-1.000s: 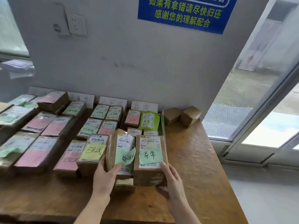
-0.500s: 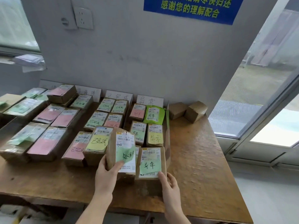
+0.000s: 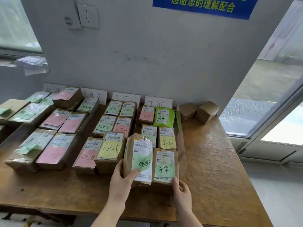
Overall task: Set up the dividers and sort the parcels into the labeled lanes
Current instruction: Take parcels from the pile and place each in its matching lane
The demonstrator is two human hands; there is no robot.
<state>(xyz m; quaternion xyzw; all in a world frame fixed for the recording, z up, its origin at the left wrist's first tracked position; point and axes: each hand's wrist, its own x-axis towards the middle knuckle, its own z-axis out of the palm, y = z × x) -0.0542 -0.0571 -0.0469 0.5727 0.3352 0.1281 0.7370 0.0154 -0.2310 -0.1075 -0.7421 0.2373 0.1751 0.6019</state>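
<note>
My left hand [image 3: 121, 181] grips a brown parcel with a green note [image 3: 139, 159] by its near left corner, holding it tilted up above the table. My right hand [image 3: 182, 190] touches the near edge of another brown parcel with a green note [image 3: 165, 166], which lies flat at the front of the rightmost lane. That lane runs back to a white label card [image 3: 158, 101] on the wall. A clear divider sheet [image 3: 182, 145] stands along its right side. Several labelled parcels fill the lanes to the left.
The wooden table [image 3: 213, 161] stretches right of the divider, with two small brown boxes [image 3: 199, 111] at the wall. More label cards [image 3: 126, 97] lean on the wall. A glass door [image 3: 270, 95] is at the right, past the table edge.
My right hand has laid its parcel down flat at the front of the rightmost lane and slid to its near edge. My left hand still holds its parcel up.
</note>
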